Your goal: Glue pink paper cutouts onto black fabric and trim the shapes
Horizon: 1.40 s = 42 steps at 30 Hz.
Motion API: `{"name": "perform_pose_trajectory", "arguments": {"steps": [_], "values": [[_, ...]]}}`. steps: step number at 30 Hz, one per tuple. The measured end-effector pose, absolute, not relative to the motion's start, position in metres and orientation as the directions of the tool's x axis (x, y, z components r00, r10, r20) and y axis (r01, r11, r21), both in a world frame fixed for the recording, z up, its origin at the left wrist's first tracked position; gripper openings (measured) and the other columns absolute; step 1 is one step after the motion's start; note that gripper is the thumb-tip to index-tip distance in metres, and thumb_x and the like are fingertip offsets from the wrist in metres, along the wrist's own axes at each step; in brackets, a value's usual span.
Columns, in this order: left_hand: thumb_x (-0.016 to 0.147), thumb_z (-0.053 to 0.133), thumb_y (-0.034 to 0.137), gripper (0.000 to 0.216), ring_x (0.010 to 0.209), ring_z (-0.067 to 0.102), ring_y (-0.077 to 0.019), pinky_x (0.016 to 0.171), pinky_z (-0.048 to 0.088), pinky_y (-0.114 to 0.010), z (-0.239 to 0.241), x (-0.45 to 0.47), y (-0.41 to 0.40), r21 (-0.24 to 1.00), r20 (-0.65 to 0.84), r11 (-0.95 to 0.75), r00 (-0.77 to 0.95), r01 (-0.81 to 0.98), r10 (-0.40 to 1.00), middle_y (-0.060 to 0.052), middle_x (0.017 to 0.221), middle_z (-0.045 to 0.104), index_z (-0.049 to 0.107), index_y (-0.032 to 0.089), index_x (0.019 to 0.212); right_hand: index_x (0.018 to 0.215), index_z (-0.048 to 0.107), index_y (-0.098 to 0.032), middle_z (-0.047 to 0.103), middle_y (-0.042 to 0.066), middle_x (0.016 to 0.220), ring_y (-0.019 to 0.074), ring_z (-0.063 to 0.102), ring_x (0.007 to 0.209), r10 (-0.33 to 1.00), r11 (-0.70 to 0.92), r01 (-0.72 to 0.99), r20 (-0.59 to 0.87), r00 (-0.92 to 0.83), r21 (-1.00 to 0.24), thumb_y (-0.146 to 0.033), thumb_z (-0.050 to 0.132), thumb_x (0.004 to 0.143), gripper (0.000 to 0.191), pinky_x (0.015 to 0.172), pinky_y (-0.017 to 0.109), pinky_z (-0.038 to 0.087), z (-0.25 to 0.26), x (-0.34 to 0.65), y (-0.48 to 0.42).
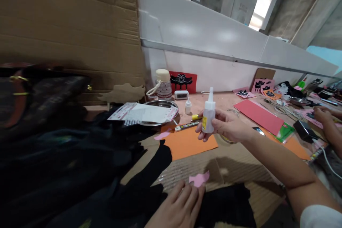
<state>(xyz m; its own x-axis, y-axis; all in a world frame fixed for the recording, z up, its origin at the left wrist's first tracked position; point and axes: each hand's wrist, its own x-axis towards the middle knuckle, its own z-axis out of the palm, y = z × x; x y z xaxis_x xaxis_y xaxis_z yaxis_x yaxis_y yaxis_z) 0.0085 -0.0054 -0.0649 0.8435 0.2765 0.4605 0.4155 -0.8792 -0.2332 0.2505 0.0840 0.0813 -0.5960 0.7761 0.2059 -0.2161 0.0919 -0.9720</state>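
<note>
My right hand [221, 125] is closed around a small white glue bottle [208, 117] with a pointed nozzle and a yellow label, held upright above the orange sheet [184, 146]. Low in the view, my left hand [180, 205] lies flat, its fingers stretched forward over black fabric. Its fingertips touch a pink cut-out piece [199, 179] with a wavy outline. Black cloth [227, 205] extends to the right of this hand, and a black cut strip [155, 162] lies to its upper left.
A metal tray [175, 108] bearing patterned sheets stands behind, near a tumbler [163, 85], a digital timer [181, 95] and a small dropper bottle [188, 106]. A dark pile [66, 171] and a bag [48, 92] fill the left. Right are a red sheet [259, 115] and another person's hand [322, 114].
</note>
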Motion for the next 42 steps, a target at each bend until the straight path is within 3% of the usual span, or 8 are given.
{"name": "perform_pose_trajectory", "arguments": {"steps": [5,9,12,14,19,28,33,42], "values": [[0.11,0.046,0.048,0.043,0.091,0.07,-0.023,0.095,0.048,-0.037,-0.031,0.01,-0.009,-0.219,0.61,-0.908,0.776,0.359,0.16,-0.007,0.096,0.08,0.074,0.015,0.111,0.115,0.061,-0.02,0.077,0.005,0.102,0.015,0.078,0.085,0.813,0.102,-0.188,0.191,-0.551,-0.977,-0.053,0.082,0.088,0.048,0.078,0.029,0.063,0.07,0.247,0.062],[0.113,0.032,0.024,0.044,0.063,0.06,-0.0152,0.065,0.049,-0.028,0.029,-0.005,0.014,0.05,0.686,-0.947,0.678,0.317,0.264,0.001,0.074,0.069,0.063,0.022,0.082,0.111,0.062,-0.019,0.077,0.003,0.098,0.0121,0.075,0.08,0.845,0.083,-0.125,0.137,-0.517,-0.989,-0.05,0.086,0.084,0.048,0.079,0.027,0.061,0.053,0.246,0.041],[0.107,0.046,0.025,0.022,0.08,0.069,-0.0169,0.071,0.054,-0.025,0.064,-0.021,0.04,0.342,0.676,-0.837,0.507,0.427,0.534,-0.003,0.091,0.073,0.067,0.02,0.104,0.111,0.06,-0.019,0.078,0.005,0.099,0.0152,0.077,0.08,0.861,-0.015,-0.147,0.063,-0.505,-0.989,-0.054,0.088,0.081,0.054,0.073,0.028,0.062,0.038,0.241,0.03],[0.105,0.051,0.032,0.028,0.095,0.072,-0.0203,0.081,0.058,-0.028,0.074,-0.025,0.054,0.499,0.619,-0.763,0.447,0.412,0.646,-0.006,0.109,0.076,0.068,0.019,0.121,0.109,0.059,-0.019,0.079,0.006,0.097,0.0173,0.079,0.079,0.855,-0.095,-0.144,-0.007,-0.519,-0.985,-0.06,0.088,0.077,0.06,0.067,0.027,0.062,0.031,0.236,0.026],[0.099,0.059,0.046,0.037,0.106,0.074,-0.0244,0.097,0.058,-0.035,0.079,-0.009,0.064,0.735,0.457,-0.622,0.482,0.269,0.748,-0.006,0.115,0.079,0.075,0.022,0.122,0.11,0.057,-0.021,0.079,0.003,0.092,0.0193,0.079,0.077,0.832,-0.172,-0.092,-0.095,-0.547,-0.981,-0.072,0.084,0.072,0.069,0.061,0.025,0.061,0.028,0.224,0.022],[0.093,0.066,0.027,0.016,0.09,0.073,-0.014,0.084,0.057,-0.025,0.084,0.021,0.079,0.744,0.499,-0.649,0.515,0.158,0.697,0.001,0.094,0.081,0.079,0.019,0.098,0.104,0.057,-0.021,0.071,-0.004,0.078,0.0144,0.073,0.06,0.868,-0.137,-0.103,-0.069,-0.492,-0.985,-0.075,0.089,0.06,0.076,0.053,0.023,0.06,0.031,0.223,0.021],[0.09,0.073,0.018,0.006,0.082,0.073,-0.0111,0.078,0.06,-0.023,0.09,0.015,0.077,0.819,0.522,-0.573,0.36,0.044,0.773,0.001,0.088,0.081,0.078,0.018,0.091,0.111,0.062,-0.02,0.075,0.003,0.098,0.0142,0.075,0.078,0.898,-0.025,-0.158,0.047,-0.437,-0.987,-0.074,0.081,0.074,0.068,0.07,0.025,0.063,0.028,0.229,0.023],[0.088,0.082,0.009,0.013,0.083,0.079,-0.0117,0.082,0.066,-0.026,0.131,-0.025,0.074,0.677,0.735,-0.725,0.054,-0.126,0.676,0.005,0.084,0.083,0.079,0.021,0.091,0.117,0.065,-0.021,0.075,0.01,0.105,0.0193,0.075,0.09,0.919,0.016,-0.154,0.076,-0.386,-0.988,-0.065,0.072,0.092,0.052,0.081,0.036,0.065,0.01,0.242,0.026]]}}
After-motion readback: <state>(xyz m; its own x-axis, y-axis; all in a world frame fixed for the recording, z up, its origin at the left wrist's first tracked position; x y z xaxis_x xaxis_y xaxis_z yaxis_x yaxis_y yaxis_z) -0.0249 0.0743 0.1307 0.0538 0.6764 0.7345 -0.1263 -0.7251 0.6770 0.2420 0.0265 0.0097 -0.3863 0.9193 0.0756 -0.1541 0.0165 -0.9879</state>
